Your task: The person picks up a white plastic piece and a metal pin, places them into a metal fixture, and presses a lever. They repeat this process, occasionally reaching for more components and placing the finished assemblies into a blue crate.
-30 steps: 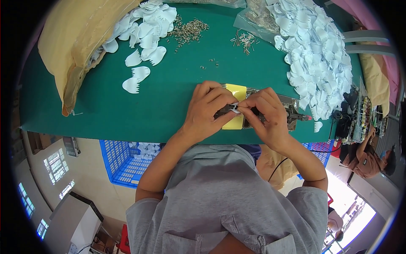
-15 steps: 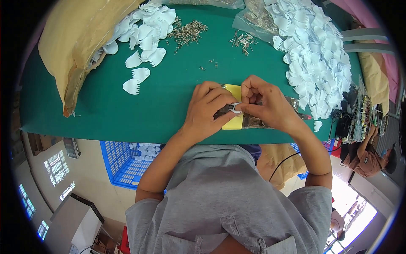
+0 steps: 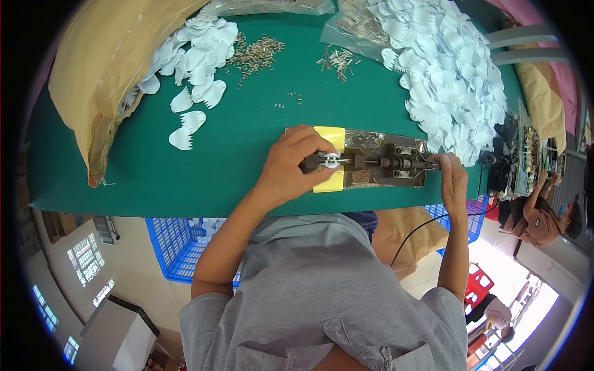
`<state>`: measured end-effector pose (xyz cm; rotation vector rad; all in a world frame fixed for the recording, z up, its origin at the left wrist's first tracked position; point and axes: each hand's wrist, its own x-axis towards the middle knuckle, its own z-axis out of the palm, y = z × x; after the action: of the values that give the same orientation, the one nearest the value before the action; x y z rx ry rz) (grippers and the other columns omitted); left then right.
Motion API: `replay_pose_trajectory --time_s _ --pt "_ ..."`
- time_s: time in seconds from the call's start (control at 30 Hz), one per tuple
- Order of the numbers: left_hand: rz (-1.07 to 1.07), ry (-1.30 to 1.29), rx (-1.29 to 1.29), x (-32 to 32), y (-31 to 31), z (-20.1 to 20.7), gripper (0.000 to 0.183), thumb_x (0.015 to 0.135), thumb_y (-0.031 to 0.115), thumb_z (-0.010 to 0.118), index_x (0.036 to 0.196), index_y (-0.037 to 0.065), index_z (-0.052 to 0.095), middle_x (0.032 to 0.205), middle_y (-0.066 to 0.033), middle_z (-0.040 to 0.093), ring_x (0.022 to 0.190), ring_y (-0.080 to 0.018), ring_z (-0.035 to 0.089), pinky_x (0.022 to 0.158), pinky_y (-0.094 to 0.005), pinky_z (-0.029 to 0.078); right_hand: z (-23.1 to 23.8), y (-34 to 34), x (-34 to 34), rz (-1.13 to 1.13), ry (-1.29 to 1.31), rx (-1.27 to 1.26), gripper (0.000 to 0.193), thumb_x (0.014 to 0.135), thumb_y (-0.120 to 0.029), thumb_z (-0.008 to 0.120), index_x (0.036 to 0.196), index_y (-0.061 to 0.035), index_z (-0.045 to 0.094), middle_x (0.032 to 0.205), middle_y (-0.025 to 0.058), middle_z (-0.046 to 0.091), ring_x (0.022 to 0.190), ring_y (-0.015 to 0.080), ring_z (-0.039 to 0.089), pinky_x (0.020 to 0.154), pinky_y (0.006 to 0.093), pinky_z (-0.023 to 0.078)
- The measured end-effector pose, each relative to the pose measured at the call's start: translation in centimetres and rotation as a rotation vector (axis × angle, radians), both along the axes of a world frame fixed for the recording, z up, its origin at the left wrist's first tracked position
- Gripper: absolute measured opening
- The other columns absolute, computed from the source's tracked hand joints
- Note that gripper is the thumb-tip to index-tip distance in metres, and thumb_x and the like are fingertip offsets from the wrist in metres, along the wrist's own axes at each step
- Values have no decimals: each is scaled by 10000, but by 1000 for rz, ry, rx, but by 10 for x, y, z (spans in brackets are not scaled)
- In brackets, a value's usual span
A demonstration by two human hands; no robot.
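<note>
On the table's near side lies a dark metal hand-operated jig (image 3: pixel 402 162), its left part carrying a yellow strip (image 3: pixel 328 183). My left hand (image 3: pixel 289 162) pinches a small white toothed plastic piece (image 3: pixel 331 164), apparently a claw-clip part, at the jig's left end. A thin metal rod points from the jig toward that piece. At the right end, my right hand (image 3: pixel 453 176) has its fingers closed around the jig's handle, which they mostly cover. Two loose white claw-clip halves (image 3: pixel 181 138) lie to the left on the green tabletop (image 3: pixel 241 148).
Small metal springs (image 3: pixel 257 54) and thin metal pins (image 3: pixel 339 63) form piles at the back. White clip halves are heaped at the right (image 3: pixel 442 80) and beside a tan sack (image 3: pixel 93 80) at the left. Blue crates (image 3: pixel 176 247) stand below the front edge. Another person (image 3: pixel 537 213) is at far right.
My right hand has left the white piece and moved right to the jig's handle, uncovering the jig. My left hand stays at the piece. The whole view has shifted slightly.
</note>
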<state>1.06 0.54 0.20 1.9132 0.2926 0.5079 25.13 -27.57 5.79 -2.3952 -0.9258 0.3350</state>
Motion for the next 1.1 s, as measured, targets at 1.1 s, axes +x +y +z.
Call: replay_pose_trajectory --time_s 1.1 --pt "21 -207 -32 -113 6 55 379 669 59 953 982 56 739 908 -68 718 917 -243 683 821 -377 535 -14 -19 39 -309 1143 1225 357 1149 -276 487 842 -95 477 647 -55 293 579 76 289 594 274 331"
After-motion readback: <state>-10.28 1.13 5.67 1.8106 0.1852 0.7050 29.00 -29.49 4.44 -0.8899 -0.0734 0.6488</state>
